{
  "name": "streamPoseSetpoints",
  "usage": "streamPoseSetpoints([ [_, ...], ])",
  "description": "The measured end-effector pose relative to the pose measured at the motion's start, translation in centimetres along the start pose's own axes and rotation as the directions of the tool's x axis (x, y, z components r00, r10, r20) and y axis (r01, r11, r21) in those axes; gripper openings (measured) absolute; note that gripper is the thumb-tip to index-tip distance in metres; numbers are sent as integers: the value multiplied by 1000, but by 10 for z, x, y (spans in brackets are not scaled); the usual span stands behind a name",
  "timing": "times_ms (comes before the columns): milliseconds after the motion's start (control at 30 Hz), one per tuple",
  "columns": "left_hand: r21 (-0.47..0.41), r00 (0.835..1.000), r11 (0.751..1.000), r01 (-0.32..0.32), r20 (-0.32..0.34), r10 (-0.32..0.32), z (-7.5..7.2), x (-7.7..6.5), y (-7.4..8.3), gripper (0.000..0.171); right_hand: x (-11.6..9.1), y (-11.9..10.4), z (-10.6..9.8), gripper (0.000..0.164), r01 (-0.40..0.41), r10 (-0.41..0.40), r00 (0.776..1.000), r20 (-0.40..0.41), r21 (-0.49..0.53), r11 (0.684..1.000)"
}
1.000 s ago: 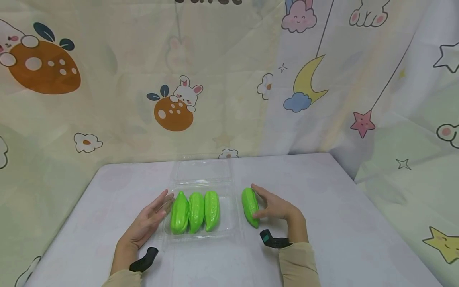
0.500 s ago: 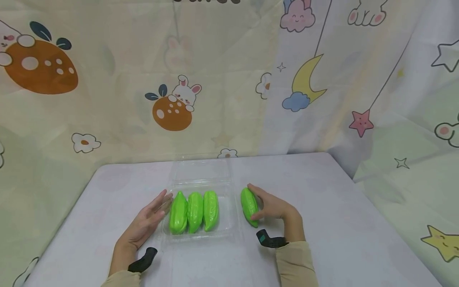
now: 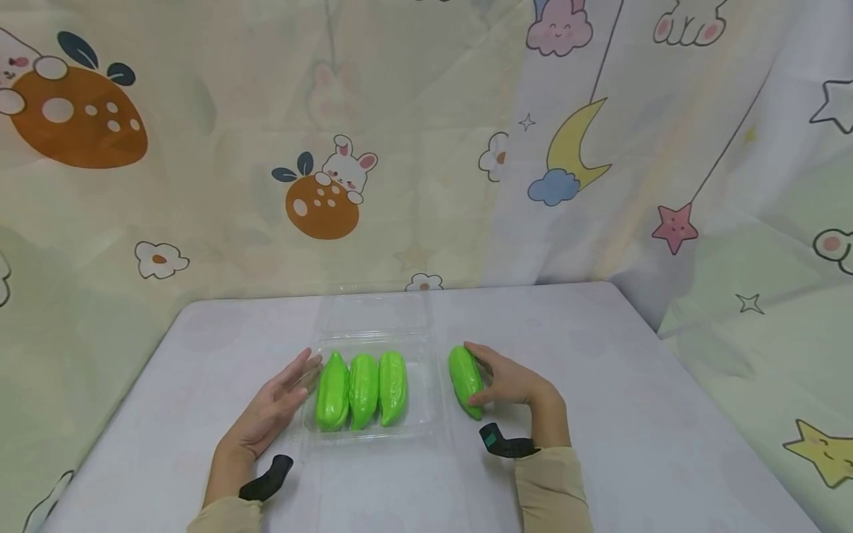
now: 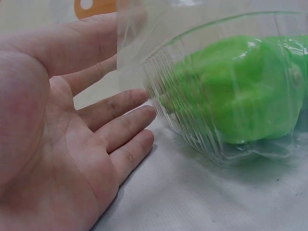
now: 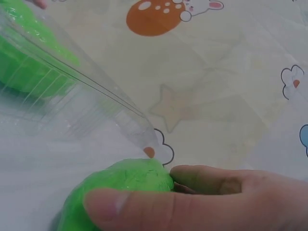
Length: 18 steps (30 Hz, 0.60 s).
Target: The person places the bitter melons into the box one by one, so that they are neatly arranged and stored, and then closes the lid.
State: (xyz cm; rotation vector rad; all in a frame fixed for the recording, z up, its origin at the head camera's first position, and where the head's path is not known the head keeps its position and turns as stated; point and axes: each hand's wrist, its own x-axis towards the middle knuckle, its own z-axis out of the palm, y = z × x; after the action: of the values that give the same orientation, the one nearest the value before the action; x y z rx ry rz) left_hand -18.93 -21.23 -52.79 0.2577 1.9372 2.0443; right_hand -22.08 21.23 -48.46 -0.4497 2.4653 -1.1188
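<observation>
Three glossy, bright green, long toy gourds with tapered ends lie side by side in a clear plastic clamshell box. Its lid is folded back behind it. My left hand stands at the box's left side, fingers straight, palm turned inward. In the left wrist view its fingertips are right at the ribbed wall. To the right of the box, a fourth green gourd lies outside it. My right hand grips this one, thumb on the near side and fingers at the far end.
The box and the loose gourd are on a white-covered table. A curtain printed with cartoons hangs right behind the table's back edge. Black wrist-worn devices sit at both sleeves.
The picture shifts slightly as the head moves. Both hands, the box and the gourds keep their places, with the right hand still on the loose gourd.
</observation>
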Motion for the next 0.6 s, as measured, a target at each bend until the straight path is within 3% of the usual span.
streamPoseSetpoints([
  [267, 21, 1000, 1000, 8, -22, -8, 3, 0, 1, 66, 1, 5, 0, 108, 43, -43, 999, 2, 81, 996],
  [600, 13, 1000, 1000, 6, -28, -5, 2, 0, 0, 66, -1, 2, -1, 108, 7, -8, 1000, 3, 60, 998],
])
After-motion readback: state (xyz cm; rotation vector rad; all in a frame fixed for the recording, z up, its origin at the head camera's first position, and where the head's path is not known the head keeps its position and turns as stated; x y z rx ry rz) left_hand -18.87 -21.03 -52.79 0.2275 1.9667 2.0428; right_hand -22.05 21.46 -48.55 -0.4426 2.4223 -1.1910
